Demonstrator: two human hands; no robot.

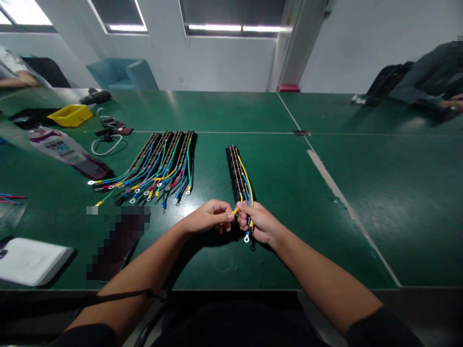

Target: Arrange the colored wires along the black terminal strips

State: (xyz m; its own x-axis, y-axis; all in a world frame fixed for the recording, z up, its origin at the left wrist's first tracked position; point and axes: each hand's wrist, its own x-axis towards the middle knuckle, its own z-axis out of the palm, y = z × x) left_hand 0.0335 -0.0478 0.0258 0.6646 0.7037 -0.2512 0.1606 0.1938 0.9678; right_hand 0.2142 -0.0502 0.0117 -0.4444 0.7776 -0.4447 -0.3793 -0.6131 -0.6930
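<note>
Left hand, thumb and fingers pinched together on the end of a yellow wire; right hand, fingers curled round a bundle of wires, a metal ring below; one black strip, flat on the green table, just beyond both hands; four similar strips, side by side, to the left; one bottle, farther left.
</note>
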